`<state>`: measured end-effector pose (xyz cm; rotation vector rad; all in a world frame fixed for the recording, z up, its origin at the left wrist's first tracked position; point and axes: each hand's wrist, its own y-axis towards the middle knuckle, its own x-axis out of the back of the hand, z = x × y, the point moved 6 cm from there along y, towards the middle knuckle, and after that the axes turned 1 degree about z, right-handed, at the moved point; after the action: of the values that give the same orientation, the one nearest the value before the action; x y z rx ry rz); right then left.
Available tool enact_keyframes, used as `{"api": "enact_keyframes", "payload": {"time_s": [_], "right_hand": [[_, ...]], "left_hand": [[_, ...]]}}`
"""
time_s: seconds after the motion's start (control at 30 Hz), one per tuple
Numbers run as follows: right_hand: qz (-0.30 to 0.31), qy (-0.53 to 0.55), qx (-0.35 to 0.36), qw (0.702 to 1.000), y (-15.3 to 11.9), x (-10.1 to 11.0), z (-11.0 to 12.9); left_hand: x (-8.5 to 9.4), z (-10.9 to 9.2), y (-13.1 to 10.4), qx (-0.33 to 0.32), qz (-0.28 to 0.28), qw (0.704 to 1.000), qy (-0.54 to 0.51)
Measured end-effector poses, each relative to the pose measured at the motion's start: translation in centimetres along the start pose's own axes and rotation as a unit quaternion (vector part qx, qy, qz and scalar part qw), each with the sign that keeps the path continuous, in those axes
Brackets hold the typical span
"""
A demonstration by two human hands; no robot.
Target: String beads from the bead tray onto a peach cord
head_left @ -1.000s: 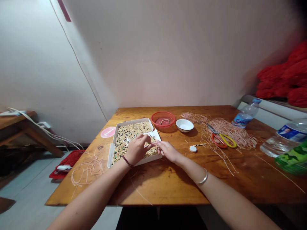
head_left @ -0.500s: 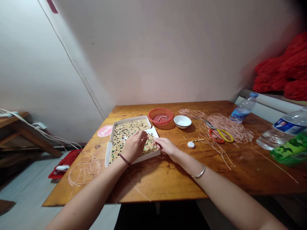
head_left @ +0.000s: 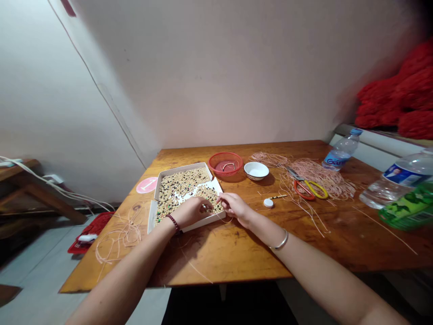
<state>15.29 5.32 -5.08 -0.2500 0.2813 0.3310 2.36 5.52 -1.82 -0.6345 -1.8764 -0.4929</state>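
A shallow white box (head_left: 153, 216) holds a great many small beads (head_left: 184, 177), mostly cream with black and a few green ones. Over its near right part, my left hand (head_left: 190, 211) reaches down with fingers curled together at the beads; whatever is between its fingertips is too small to make out. My right hand (head_left: 236, 208) is closed in a pinch at the box's right edge, holding a thin cord (head_left: 227, 222) that loops below the fingers. A patch of white box bottom shows just beyond my left hand.
Behind the box stand a red plastic basket (head_left: 219, 174) with a beaded strand and a white bowl (head_left: 256, 171). Rightward lie a round white lid (head_left: 268, 203), scissors (head_left: 308, 186), a heap of pink cord (head_left: 324, 176) and bottles (head_left: 395, 180). Loose cord (head_left: 123, 234) lies left.
My left hand has lowered toward the beads near the box's front side, uncovering more of the white bottom. My right hand stays almost in place with the cord.
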Motion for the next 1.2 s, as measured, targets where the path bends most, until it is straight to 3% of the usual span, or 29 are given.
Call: {"api": "enact_keyframes", "payload": {"time_s": [0.1,0.17,0.27,0.37,0.47,0.57,0.97,1.2], "right_hand": [[-0.016,-0.046,0.037,0.998,0.5,0.4,0.0],[-0.052,-0.115,0.103,0.987,0.6,0.9,0.6],[-0.124,-0.262,0.2,0.936,0.1,1.5,1.8],[-0.171,-0.386,0.23,0.877,-1.0,1.4,2.6],[-0.184,-0.464,0.246,0.831,-1.9,0.9,3.1],[-0.179,-0.503,0.257,0.805,-2.3,0.3,3.3],[-0.184,-0.531,0.255,0.787,-2.3,0.1,3.4],[-0.163,-0.517,0.25,0.802,-2.4,0.0,3.3]], "left_hand": [[-0.1,0.0,0.1,0.012,0.017,1.0,-0.021],[0.0,-0.1,0.2,0.015,0.003,1.0,-0.023],[0.6,-0.2,0.3,0.023,-0.051,0.998,-0.014],[1.5,-0.2,0.2,0.024,-0.116,0.993,-0.013],[2.1,-0.1,0.0,0.025,-0.157,0.987,-0.02],[2.2,-0.1,0.0,0.017,-0.167,0.985,-0.026],[2.2,-0.3,-0.1,-0.004,-0.179,0.983,-0.03],[2.0,-0.6,-0.1,-0.031,-0.175,0.984,0.008]]}}
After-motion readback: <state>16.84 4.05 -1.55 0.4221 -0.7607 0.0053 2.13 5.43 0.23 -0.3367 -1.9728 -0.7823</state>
